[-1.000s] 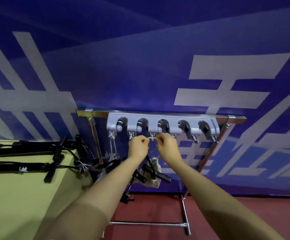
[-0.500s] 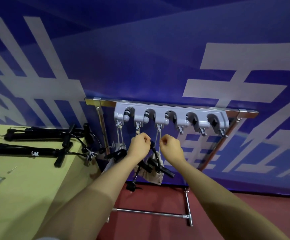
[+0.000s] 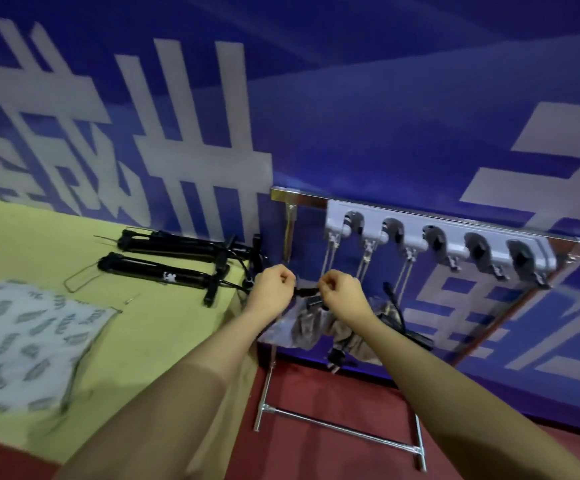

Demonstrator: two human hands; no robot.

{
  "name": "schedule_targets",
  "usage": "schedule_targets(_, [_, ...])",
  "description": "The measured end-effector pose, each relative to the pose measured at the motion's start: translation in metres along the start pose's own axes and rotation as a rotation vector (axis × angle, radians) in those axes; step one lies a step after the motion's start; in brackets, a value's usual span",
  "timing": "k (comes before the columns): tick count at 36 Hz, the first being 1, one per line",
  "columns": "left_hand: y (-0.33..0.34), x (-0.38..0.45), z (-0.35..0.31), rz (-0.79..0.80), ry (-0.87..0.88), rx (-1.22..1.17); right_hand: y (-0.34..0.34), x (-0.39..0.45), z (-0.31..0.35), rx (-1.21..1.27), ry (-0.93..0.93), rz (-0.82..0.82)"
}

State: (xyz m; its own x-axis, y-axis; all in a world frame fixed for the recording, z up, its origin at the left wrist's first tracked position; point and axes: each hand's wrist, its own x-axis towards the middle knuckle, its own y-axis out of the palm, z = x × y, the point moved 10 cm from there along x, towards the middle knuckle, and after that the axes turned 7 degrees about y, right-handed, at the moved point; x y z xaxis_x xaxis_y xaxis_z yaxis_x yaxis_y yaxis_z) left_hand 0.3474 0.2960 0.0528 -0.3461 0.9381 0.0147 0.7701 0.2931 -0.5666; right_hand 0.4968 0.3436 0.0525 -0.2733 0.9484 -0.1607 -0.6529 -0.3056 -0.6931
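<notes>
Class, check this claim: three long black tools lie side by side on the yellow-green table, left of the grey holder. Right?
No. The head view shows two long black tools, not three, side by side on the yellow-green table, left of the grey holder.

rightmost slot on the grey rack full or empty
Empty: the rightmost slot of the grey rack shows only its dark opening, with nothing clamped in it and no cord hanging beneath.

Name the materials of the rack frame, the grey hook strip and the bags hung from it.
Rack frame: metal, polished chrome-like; it shines and mirrors. Grey hook strip: likely moulded plastic, matte, rounded forms. Bags: seemingly thin fabric, creased and limp; blur leaves the weave unclear.
</notes>
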Motion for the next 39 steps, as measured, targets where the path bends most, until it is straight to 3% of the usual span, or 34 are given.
schedule_targets(15, [-0.201, -0.03, 0.16, -0.061, -0.132, 0.041, 0.207, -0.012, 0.168, -0.086, -0.124, 0.148])
schedule_targets(22, [-0.26, -0.05, 0.232, -0.065, -0.232, 0.065, 0.289, -0.016, 0.205, -0.099, -0.136, 0.243])
schedule_targets(30, [-0.286, -0.059, 0.304, -0.039, -0.331, 0.088, 0.372, -0.015, 0.221, -0.218, -0.177, 0.359])
schedule_targets(35, [-0.269, -0.06, 0.335, 0.183, -0.39, 0.342, 0.416, -0.02, 0.228, -0.374, -0.26, 0.46])
schedule_targets(39, [-0.261, -0.055, 0.35, 0.225, -0.39, 0.475, 0.441, -0.018, 0.226, -0.502, -0.322, 0.472])
